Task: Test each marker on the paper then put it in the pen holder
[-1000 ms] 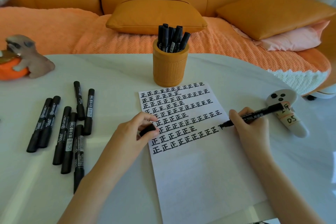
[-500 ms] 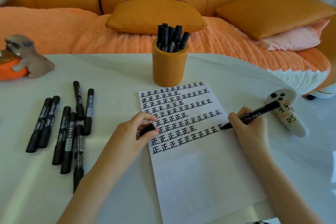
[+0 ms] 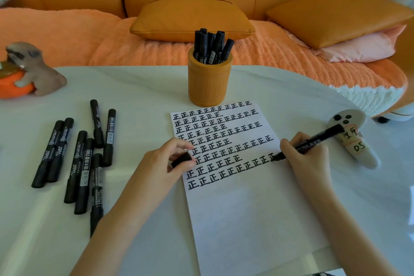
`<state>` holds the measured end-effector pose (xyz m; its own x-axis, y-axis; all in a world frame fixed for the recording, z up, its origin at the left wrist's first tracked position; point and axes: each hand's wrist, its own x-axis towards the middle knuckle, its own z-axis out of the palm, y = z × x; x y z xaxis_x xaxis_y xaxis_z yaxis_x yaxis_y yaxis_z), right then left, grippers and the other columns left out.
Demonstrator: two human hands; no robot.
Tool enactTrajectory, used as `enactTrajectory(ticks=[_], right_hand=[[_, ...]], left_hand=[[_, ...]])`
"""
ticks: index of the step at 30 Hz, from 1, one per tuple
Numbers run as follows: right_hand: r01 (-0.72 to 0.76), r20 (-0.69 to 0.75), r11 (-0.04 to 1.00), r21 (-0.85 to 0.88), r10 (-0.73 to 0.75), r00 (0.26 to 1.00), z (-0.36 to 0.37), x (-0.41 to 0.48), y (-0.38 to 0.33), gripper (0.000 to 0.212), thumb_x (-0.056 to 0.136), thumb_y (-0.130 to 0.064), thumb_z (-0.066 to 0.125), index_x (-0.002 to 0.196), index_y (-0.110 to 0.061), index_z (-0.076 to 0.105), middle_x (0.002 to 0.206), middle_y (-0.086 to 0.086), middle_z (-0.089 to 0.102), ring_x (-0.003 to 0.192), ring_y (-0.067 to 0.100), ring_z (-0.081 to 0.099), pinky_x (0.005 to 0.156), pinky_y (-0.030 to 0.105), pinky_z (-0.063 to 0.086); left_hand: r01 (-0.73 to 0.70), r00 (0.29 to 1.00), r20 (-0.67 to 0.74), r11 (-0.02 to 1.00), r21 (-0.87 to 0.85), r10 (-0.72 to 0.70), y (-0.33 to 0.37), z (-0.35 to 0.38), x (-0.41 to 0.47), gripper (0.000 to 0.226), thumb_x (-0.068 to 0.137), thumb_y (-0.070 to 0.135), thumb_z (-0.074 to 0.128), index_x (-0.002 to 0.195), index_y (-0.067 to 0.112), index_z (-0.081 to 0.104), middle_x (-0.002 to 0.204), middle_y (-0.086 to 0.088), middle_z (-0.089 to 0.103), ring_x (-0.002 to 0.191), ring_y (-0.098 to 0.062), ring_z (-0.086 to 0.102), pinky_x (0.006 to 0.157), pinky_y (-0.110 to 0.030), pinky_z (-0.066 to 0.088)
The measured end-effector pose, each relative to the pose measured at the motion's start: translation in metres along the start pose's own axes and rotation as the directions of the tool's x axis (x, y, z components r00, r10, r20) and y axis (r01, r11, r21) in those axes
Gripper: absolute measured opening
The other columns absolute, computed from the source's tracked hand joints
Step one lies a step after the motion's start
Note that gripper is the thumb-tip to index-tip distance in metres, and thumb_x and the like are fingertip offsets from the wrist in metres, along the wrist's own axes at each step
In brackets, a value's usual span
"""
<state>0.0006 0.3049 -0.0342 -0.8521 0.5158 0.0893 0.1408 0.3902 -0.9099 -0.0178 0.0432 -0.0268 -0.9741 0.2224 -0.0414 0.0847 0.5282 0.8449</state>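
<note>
Black marker (image 3: 322, 136) in right hand (image 3: 307, 159), fingers (image 3: 287, 144) curled round barrel in writing grip, hand at 3 o'clock edge of paper (image 3: 257, 219). Long axis runs 8 to 2 o'clock; tip at 8, touching sheet at end of row of 正 characters. Barrel reads "700". Left hand (image 3: 165, 163) on paper's 9 o'clock edge, pinching black cap (image 3: 182, 159). Pen holder (image 3: 209, 87) at paper's 12 o'clock. Loose markers (image 3: 83, 163) on desk (image 3: 139, 87), 9 o'clock side.
</note>
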Motion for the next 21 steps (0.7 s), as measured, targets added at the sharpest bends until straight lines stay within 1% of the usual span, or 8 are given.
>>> enactTrajectory(ticks=[2, 4, 12, 16, 21], right_hand=[[0.007, -0.007, 1.0, -0.015, -0.007, 1.0, 0.0001, 0.0001, 0.0004, 0.029, 0.081, -0.004, 0.059, 0.064, 0.006, 0.039, 0.055, 0.01, 0.032, 0.044, 0.01, 0.023, 0.039, 0.017, 0.016], [0.009, -0.019, 1.0, -0.024, -0.009, 1.0, -0.0004, 0.0002, 0.0003, 0.029, 0.081, -0.004, 0.059, 0.066, 0.008, 0.037, 0.058, 0.011, 0.032, 0.047, 0.011, 0.023, 0.039, 0.018, 0.016], [0.014, -0.086, 0.999, -0.03, -0.017, 0.996, -0.0009, 0.0002, 0.001, 0.026, 0.08, -0.002, 0.057, 0.065, 0.007, 0.037, 0.056, 0.009, 0.029, 0.047, 0.011, 0.023, 0.039, 0.018, 0.016], [0.007, -0.102, 1.0, -0.023, -0.01, 0.995, -0.0013, 0.0018, 0.0023, 0.026, 0.079, -0.001, 0.057, 0.065, 0.006, 0.036, 0.057, 0.011, 0.03, 0.048, 0.011, 0.025, 0.04, 0.018, 0.016], [0.007, -0.109, 1.0, -0.014, -0.009, 0.994, -0.0019, 0.0025, 0.0035, 0.025, 0.079, 0.0, 0.056, 0.065, 0.007, 0.037, 0.056, 0.008, 0.029, 0.045, 0.01, 0.025, 0.039, 0.017, 0.017]], left_hand=[[0.0, 1.0, -0.002, 1.0, -0.004, 0.0, 0.0, -0.0001, -0.0002, 0.021, 0.082, 0.021, 0.068, 0.097, 0.033, 0.059, 0.093, 0.017, 0.07, 0.084, 0.002, 0.064, 0.081, -0.035, 0.055], [-0.003, 1.0, -0.005, 1.0, -0.007, 0.003, 0.0001, 0.0, -0.0003, 0.021, 0.082, 0.021, 0.068, 0.097, 0.034, 0.059, 0.092, 0.017, 0.07, 0.084, 0.003, 0.064, 0.08, -0.035, 0.055], [-0.008, 1.0, -0.005, 1.0, -0.007, 0.008, -0.0005, -0.0003, -0.0003, 0.021, 0.082, 0.022, 0.068, 0.097, 0.034, 0.059, 0.093, 0.018, 0.07, 0.084, 0.003, 0.063, 0.08, -0.034, 0.055], [-0.014, 1.0, -0.007, 1.0, -0.004, 0.014, -0.0011, -0.0003, -0.0004, 0.021, 0.082, 0.021, 0.068, 0.095, 0.035, 0.059, 0.091, 0.02, 0.07, 0.084, 0.002, 0.064, 0.08, -0.036, 0.055], [-0.015, 1.0, -0.011, 1.0, -0.003, 0.015, -0.0014, -0.0001, -0.0002, 0.02, 0.082, 0.021, 0.068, 0.095, 0.033, 0.059, 0.091, 0.019, 0.07, 0.082, 0.003, 0.064, 0.08, -0.035, 0.055]])
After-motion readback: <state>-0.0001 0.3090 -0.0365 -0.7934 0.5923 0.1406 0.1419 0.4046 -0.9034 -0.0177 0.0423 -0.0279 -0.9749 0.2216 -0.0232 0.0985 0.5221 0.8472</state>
